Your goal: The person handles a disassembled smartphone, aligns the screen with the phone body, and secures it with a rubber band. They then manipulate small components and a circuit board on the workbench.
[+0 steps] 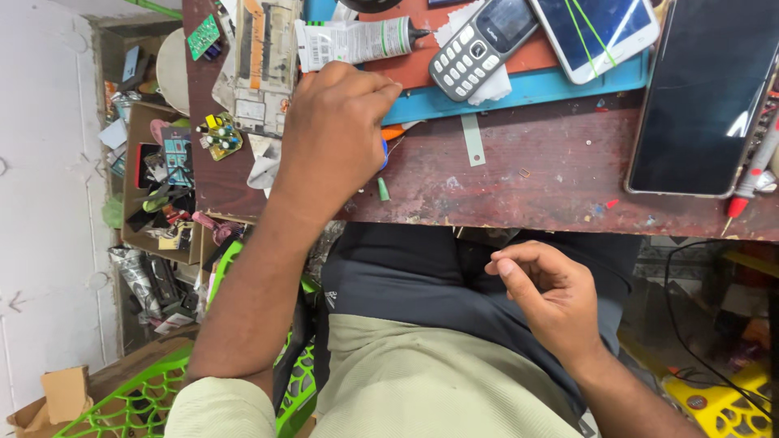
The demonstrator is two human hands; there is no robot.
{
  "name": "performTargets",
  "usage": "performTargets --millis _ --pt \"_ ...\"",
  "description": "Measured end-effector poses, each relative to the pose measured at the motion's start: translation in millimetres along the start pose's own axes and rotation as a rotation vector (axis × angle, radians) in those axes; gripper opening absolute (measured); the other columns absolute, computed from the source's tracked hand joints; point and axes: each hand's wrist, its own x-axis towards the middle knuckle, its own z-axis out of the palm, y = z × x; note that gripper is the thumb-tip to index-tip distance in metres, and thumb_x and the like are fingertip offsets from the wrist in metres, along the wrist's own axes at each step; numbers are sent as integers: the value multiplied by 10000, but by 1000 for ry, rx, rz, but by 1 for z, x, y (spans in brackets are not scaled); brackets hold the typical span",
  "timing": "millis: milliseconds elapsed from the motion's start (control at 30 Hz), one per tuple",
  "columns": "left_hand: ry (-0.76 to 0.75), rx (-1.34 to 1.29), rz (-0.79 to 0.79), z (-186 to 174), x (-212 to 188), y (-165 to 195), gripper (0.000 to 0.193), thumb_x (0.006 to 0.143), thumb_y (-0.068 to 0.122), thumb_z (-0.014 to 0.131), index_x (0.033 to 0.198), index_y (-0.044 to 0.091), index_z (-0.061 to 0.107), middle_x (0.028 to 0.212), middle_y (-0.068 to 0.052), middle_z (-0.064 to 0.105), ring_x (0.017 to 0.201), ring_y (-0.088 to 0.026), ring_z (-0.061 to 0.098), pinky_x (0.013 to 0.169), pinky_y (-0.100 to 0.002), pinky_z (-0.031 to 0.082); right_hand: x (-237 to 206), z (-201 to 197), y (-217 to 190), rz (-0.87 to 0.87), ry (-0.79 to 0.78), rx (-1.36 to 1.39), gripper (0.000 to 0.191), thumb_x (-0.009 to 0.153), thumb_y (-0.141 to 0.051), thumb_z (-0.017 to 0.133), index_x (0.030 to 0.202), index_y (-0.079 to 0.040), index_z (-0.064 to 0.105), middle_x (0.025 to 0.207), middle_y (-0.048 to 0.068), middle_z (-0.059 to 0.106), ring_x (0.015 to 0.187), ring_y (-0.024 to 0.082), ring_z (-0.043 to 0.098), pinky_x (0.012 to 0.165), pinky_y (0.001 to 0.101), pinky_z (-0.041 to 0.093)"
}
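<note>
My left hand [337, 130] rests closed on the worn red-brown table [519, 182], at the near edge of a teal work mat [535, 88]. An orange and blue tool [391, 134] pokes out from under its fingers. A white glue tube [357, 40] lies just beyond the knuckles. On the mat lie a grey keypad phone [480, 45] and a white smartphone [596, 32] bound with green bands. My right hand [544, 292] hovers over my lap below the table edge, fingers curled with the thumb against the index finger; nothing shows in it.
A large black-screened device [702, 101] lies at the table's right, a red-tipped pen [748, 182] beside it. A small circuit board [219, 136] sits at the left edge. A cluttered cardboard box [162, 191], a green plastic chair [154, 389] and a yellow stool [722, 401] stand on the floor.
</note>
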Motion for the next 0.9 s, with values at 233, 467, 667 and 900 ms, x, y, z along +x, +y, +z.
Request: performTargets --millis 233,467,667,900 --pt "63 213 4 16 -7 24 131 927 86 700 1007 16 775 1018 -59 639 1049 -264 571 898 -428 429 -1 -1 2 11 -2 13 121 978 -83 675 1057 -2 720 919 41 741 706 26 587 600 184 465" --pt "-9 278 6 17 -1 27 191 901 87 680 1045 9 779 1069 -66 610 1081 -270 536 905 -431 405 2 -3 4 33 5 27 123 976 -85 675 1055 -1 720 921 43 746 710 29 596 603 186 475" --pt "-33 302 39 15 -4 26 196 954 87 670 1096 -3 770 1142 -66 622 1077 -279 518 906 -451 395 2 -3 4 20 3 19 121 978 -78 673 1058 -1 720 924 46 745 716 32 598 611 187 478" --pt "12 283 40 3 -6 31 262 904 90 673 1126 -15 762 1225 -89 673 1223 -304 564 1046 -492 416 -4 -4 2 -16 -2 49 114 977 -61 668 1059 1 715 926 49 737 722 32 603 612 186 478"
